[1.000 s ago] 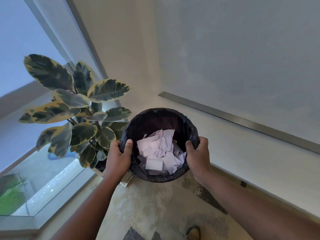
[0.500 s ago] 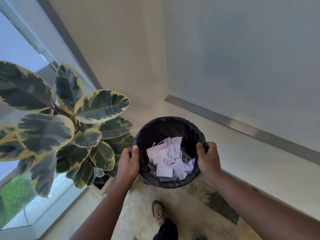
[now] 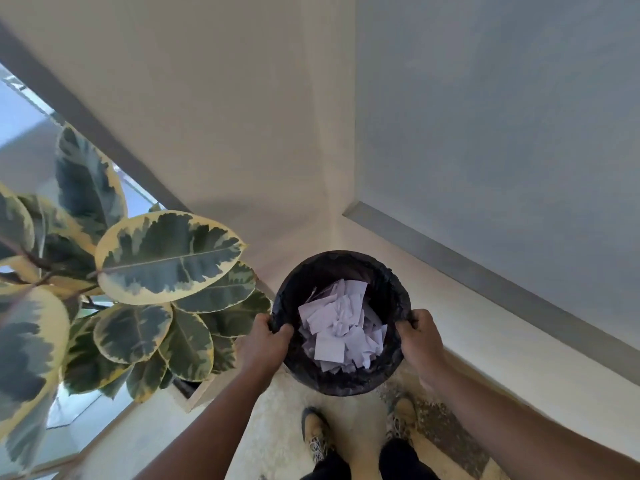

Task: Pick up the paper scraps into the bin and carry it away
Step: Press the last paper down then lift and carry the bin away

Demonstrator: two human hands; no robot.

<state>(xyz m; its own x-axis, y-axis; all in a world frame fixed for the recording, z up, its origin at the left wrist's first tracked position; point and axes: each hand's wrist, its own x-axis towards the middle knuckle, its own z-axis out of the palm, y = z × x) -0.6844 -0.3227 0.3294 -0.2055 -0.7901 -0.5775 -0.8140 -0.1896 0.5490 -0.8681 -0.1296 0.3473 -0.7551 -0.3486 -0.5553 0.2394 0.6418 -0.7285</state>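
A round bin [image 3: 332, 268] lined with a black bag is held up in front of me, above the floor. Several white paper scraps [image 3: 341, 327] lie piled inside it. My left hand [image 3: 265, 342] grips the bin's left rim, thumb over the edge. My right hand [image 3: 420, 336] grips the right rim the same way. Both forearms reach in from the bottom of the head view.
A large potted plant [image 3: 166, 258] with green and yellow leaves stands close on the left, beside a window [image 3: 20, 112]. A wall corner [image 3: 332, 188] is straight ahead, with a grey baseboard [image 3: 485, 271] on the right. My two shoes [image 3: 317, 431] stand on the mottled floor.
I have stepped closer to the wall corner with the bin still held in both hands. The plant now looms larger on the left, and both shoes show below the bin.
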